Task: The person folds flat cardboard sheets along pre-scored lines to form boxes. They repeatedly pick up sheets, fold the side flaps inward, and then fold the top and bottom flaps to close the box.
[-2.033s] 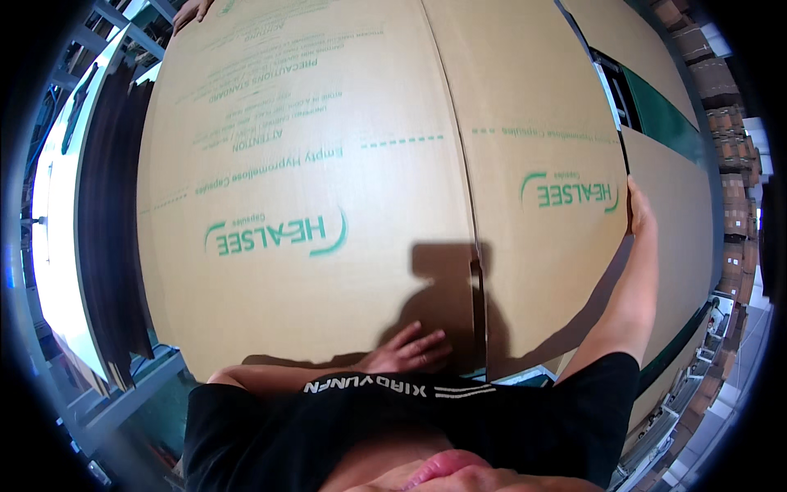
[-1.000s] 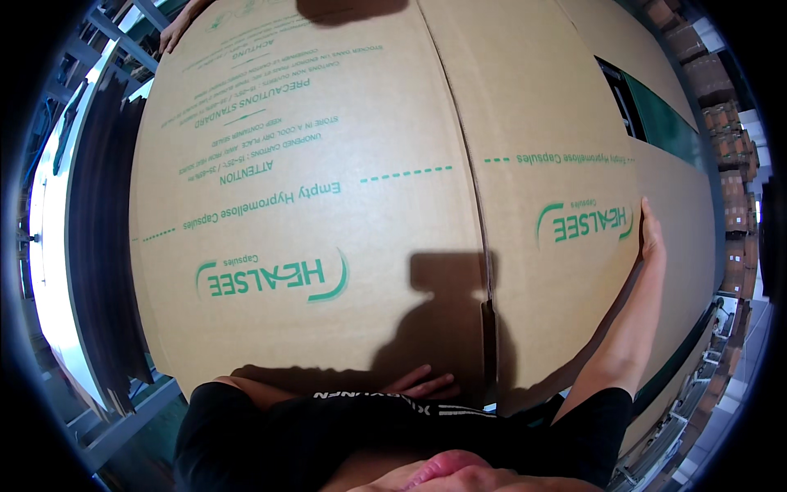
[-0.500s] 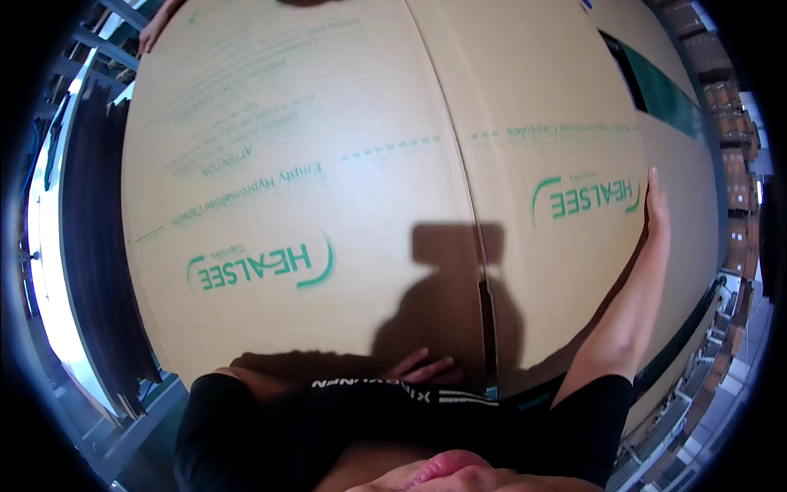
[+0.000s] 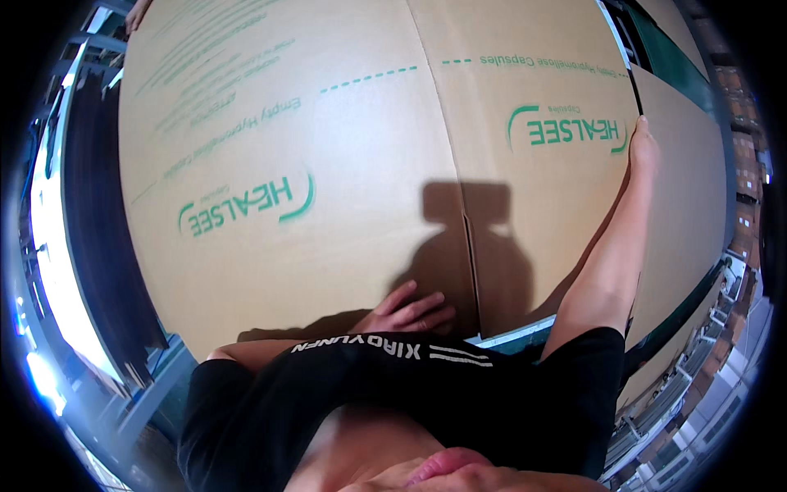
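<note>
A large flattened cardboard box (image 4: 344,246) with green print and a lengthwise crease lies flat in front of me. My left hand (image 4: 414,312) rests on its near part close to my body, fingers spread and stretched over the board. At the right edge of the board is my right hand (image 4: 645,148), the arm reaching forward. Its fingers are closed about that edge, partly hidden. Near the crease, a slot (image 4: 471,271) cuts into the near edge. At the far left corner another person's hand (image 4: 138,16) touches the board.
More brown cardboard (image 4: 684,172) lies to the right, with a dark green strip (image 4: 668,57) across it. Dark stacked sheets (image 4: 102,213) stand on the left beside a blue-grey metal frame (image 4: 152,402). Stacked cartons (image 4: 744,164) line the far right.
The view has tilted, so the board and my hands sit higher. The board has shifted slightly left, and a gap shows along its far right edge. More of my left hand shows.
</note>
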Tool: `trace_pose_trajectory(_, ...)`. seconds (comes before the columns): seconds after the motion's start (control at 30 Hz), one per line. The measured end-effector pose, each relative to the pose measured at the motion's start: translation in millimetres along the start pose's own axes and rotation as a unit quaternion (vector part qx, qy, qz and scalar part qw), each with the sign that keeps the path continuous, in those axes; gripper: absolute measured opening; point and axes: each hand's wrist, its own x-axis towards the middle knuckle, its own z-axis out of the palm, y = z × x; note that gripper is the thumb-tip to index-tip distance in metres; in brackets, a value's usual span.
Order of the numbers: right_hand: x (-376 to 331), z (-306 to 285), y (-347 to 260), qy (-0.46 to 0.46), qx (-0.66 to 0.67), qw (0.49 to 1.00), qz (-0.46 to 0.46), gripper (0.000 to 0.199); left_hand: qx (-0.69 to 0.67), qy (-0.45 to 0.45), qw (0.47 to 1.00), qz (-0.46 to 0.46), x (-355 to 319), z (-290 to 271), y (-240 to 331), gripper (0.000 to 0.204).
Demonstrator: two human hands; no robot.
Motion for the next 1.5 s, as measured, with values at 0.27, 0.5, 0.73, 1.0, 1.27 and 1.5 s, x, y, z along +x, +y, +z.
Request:
trace_pose_trajectory(0.27,26.7,18.4,10.8,-0.052,0.036,0.997,-0.037,0.073,0.013,-0.012,0.994,-0.107,46.0,-13.8,46.4,0.079)
trace_pose_trajectory(0.5,18.9,7.9,17.8,-0.092,0.084,0.982,-0.139,0.072,0.040,0.091,0.974,-0.203,64.4,16.5,83.9,0.082)
trace_pose_trajectory(0.73,4.3,2.8,46.7,-0.066,0.005,0.977,-0.200,0.064,0.050,0.147,0.959,-0.238,69.9,26.2,99.2,0.081)
trace_pose_trajectory(1.0,-125.9,-80.7,-21.7,0.115,0.238,0.768,-0.583,0.058,0.071,0.114,0.963,-0.232,72.1,24.3,102.4,0.078)
trace_pose_trajectory(1.27,-273.3,4.3,-36.9,-0.076,0.058,0.763,-0.639,0.073,0.121,0.102,0.957,-0.243,60.1,37.4,99.3,0.069)
trace_pose_trajectory(1.5,-273.7,3.9,-11.5,-0.028,0.052,0.787,-0.614,0.064,0.139,0.095,0.960,-0.225,75.4,29.9,106.2,0.067)
